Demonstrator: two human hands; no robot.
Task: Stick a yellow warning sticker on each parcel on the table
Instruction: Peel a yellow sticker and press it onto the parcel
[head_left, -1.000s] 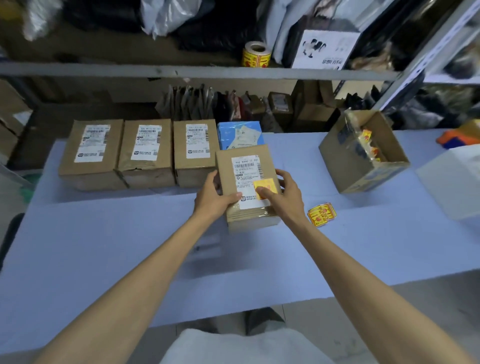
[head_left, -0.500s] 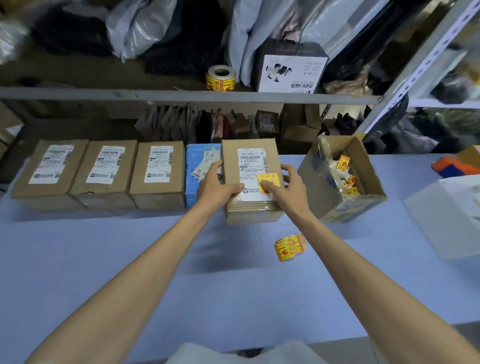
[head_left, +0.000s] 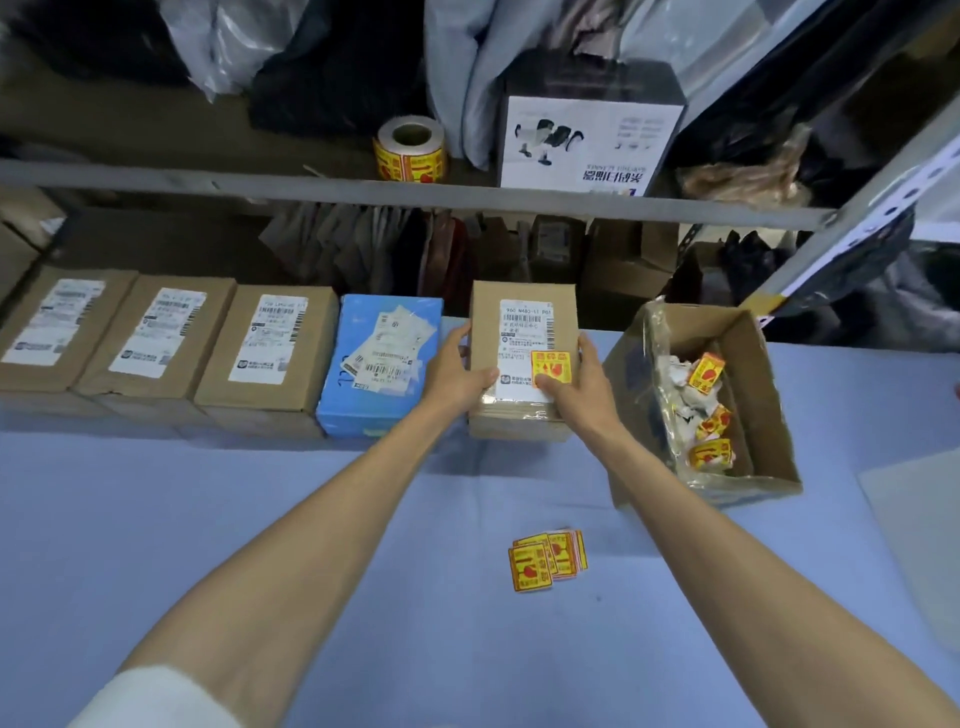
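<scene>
I see both of the person's hands on one brown parcel (head_left: 522, 312), which sits on the blue table (head_left: 260, 519) at its far edge. The left hand (head_left: 457, 371) grips the parcel's left side: its fingers (head_left: 460, 332) curl round that edge and the thumb lies flat across the top, on the lower part of the white shipping label. The right hand (head_left: 576, 387) grips the parcel's right side the same way, fingers (head_left: 587, 345) wrapped round the edge, thumb pressing just below the yellow warning sticker (head_left: 550, 368). That sticker lies on the parcel's top, over the label's lower right corner.

Just left of the brown parcel lies a blue parcel (head_left: 382, 358), and further left three more brown parcels (head_left: 272, 343) (head_left: 161, 332) (head_left: 62, 327) stand in a row, touching; I see only white labels on their tops. Right of the held parcel an open cardboard box (head_left: 753, 395) holds crumpled sticker scraps. Nearer to me than the parcel, a small stack of loose stickers (head_left: 548, 558) lies on the table. Above and behind the parcel, a sticker roll (head_left: 410, 150) stands on the shelf (head_left: 208, 179).
</scene>
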